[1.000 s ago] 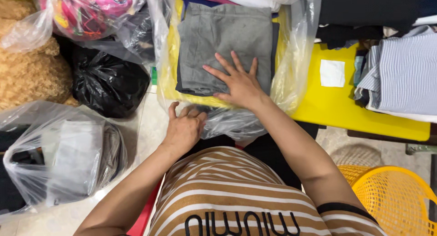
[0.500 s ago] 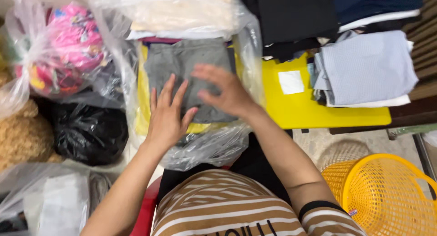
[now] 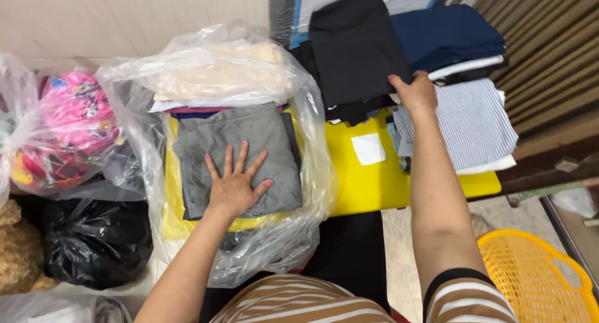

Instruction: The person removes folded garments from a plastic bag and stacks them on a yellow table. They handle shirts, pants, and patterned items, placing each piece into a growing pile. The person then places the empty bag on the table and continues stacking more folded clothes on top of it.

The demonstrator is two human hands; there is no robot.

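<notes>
My left hand (image 3: 236, 184) lies flat with fingers spread on a folded grey garment (image 3: 237, 154) that sits inside a large clear plastic bag (image 3: 218, 73) on a yellow surface (image 3: 368, 186). My right hand (image 3: 413, 92) reaches far to the right and grips the edge of a folded black garment (image 3: 355, 48) on top of a pile. Beside that pile lie a folded navy garment (image 3: 449, 33) and a striped light one (image 3: 474, 123).
A clear bag with a pink item (image 3: 68, 123) and a black bag (image 3: 93, 242) stand at the left. A yellow basket (image 3: 536, 279) sits at the lower right. A white paper square (image 3: 368, 149) lies on the yellow surface. Wooden slats (image 3: 549, 48) rise at the right.
My right hand left the grey garment and moved right to the black garment pile. My left hand moved up onto the grey garment. The view shifted to the right.
</notes>
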